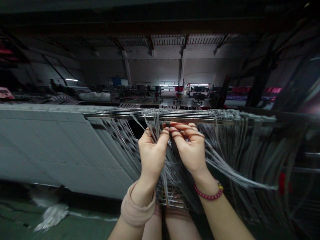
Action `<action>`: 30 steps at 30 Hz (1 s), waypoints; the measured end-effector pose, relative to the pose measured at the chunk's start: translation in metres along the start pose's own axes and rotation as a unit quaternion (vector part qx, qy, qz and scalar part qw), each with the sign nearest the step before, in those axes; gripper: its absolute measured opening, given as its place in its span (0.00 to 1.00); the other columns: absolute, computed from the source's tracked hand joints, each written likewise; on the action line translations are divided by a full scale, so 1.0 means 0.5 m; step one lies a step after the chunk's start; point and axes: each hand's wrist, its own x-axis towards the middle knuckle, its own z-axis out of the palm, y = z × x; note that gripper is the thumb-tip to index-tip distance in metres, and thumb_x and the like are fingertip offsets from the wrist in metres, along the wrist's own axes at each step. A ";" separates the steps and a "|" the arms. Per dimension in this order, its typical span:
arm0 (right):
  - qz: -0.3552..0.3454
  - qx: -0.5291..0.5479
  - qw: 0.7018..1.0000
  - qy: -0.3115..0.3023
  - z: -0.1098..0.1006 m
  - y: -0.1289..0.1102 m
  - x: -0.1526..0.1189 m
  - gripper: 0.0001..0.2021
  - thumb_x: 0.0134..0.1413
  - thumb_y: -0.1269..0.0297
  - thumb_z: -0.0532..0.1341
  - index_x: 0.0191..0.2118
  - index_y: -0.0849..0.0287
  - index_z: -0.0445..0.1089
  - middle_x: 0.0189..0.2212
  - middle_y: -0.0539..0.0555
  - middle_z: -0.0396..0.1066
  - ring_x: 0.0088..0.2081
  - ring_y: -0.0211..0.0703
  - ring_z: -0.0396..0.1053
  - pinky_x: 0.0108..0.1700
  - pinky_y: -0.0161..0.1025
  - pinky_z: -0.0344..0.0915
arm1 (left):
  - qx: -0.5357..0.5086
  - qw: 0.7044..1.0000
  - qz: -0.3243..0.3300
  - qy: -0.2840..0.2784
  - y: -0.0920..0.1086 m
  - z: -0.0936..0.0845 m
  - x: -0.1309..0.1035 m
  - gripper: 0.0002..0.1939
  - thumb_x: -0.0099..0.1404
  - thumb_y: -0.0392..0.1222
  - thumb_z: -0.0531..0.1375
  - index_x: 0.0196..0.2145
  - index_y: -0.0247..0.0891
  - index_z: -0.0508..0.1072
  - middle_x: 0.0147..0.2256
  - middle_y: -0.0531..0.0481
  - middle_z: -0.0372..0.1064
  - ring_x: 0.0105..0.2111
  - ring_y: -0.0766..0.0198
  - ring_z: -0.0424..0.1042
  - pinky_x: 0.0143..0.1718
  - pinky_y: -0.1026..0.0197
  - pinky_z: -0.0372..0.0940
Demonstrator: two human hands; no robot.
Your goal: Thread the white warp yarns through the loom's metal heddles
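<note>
Thin pale threads [156, 121] hang over a set of long metal bars [120, 111] that run left to right in front of me. My left hand [152, 150] pinches threads just below the bars, thumb against fingers. Close beside it, my right hand [191, 143] is also closed in a pinch on threads, its fingertips almost touching the left ones. The exact strands between the fingertips are too fine to make out. A loose bundle of white threads [230, 175] trails to the right of my right hand.
On the left a wide grey sheet of warp threads [50, 143] slopes down. More grey threads [240, 146] hang at the right. White thread waste [53, 215] lies on the green floor [87, 230]. Farther off stand racks and a large wrapped roll [95, 96].
</note>
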 end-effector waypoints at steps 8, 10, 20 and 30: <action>-0.013 -0.028 0.999 0.024 0.004 0.006 -0.003 0.04 0.52 0.72 0.61 0.34 0.62 0.72 0.34 0.55 0.71 0.36 0.43 0.69 0.39 0.40 0.67 | 0.000 1.000 0.031 0.002 0.005 0.005 0.005 0.06 0.58 0.31 0.61 0.35 0.36 0.71 0.34 0.52 0.73 0.35 0.66 0.72 0.41 0.65 0.65; -0.013 -0.033 0.999 0.022 0.003 0.007 -0.003 0.04 0.52 0.72 0.61 0.34 0.62 0.72 0.36 0.56 0.70 0.35 0.42 0.69 0.38 0.39 0.67 | -0.017 0.999 0.027 0.002 0.003 0.005 0.005 0.06 0.58 0.31 0.61 0.35 0.36 0.70 0.33 0.53 0.73 0.34 0.66 0.72 0.40 0.66 0.65; -0.041 -0.032 0.999 0.007 -0.002 0.004 -0.002 0.06 0.53 0.75 0.59 0.35 0.58 0.72 0.29 0.50 0.70 0.35 0.41 0.67 0.36 0.38 0.65 | -0.053 0.998 -0.019 0.008 -0.011 0.002 0.002 0.06 0.57 0.35 0.63 0.34 0.35 0.75 0.33 0.51 0.74 0.34 0.63 0.73 0.40 0.63 0.66; -0.010 -0.039 0.999 0.005 -0.003 0.001 0.000 0.04 0.52 0.72 0.62 0.35 0.62 0.73 0.33 0.54 0.72 0.37 0.43 0.68 0.40 0.39 0.65 | -0.046 0.999 -0.027 0.005 -0.011 0.005 0.000 0.04 0.58 0.35 0.62 0.33 0.34 0.76 0.31 0.51 0.74 0.34 0.65 0.72 0.40 0.65 0.66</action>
